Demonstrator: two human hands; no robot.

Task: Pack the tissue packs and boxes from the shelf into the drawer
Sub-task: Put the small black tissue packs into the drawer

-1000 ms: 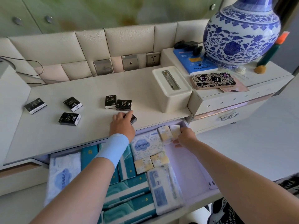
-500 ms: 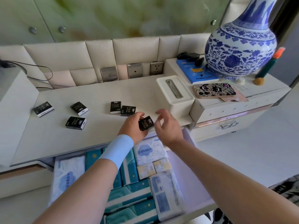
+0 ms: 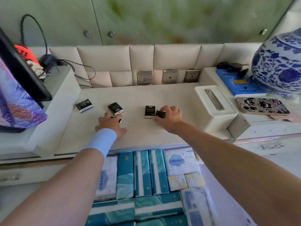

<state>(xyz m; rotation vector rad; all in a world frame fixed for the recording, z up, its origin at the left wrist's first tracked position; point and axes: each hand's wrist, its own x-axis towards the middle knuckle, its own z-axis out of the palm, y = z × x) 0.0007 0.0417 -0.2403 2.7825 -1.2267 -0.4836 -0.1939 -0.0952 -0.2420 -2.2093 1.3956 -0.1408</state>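
The drawer (image 3: 210, 180) stands open nearest the viewer, beneath both forearms, largely filled with teal and white tissue packs (image 3: 143, 173); free room shows only along its right side. Beyond it, on the shelf (image 3: 162, 95), the left hand (image 3: 110, 123) lies spread flat over a small black pack (image 3: 120, 120), fingers (image 3: 106, 115) extended and not yet closed, so nothing is held there. Just past those fingers sits a second black pack (image 3: 115, 108), and further left a third black pack (image 3: 84, 105), apart from the rest. The right hand (image 3: 170, 115) has its fingers curled around a black pack at the fingertips (image 3: 161, 114), pinching it from above; whether it is lifted clear of the shelf cannot be told. Touching that pack on its left stands an upright black pack marked Face (image 3: 149, 111). To the right of the right hand, apart from it, is the white tissue box (image 3: 215, 108). Judgement: the step in hand is gathering the small packs. To do it well, each hand should close fully on one pack by its long edges before lifting, avoid knocking the neighbouring pack, and carry it back to the drawer's open right side.
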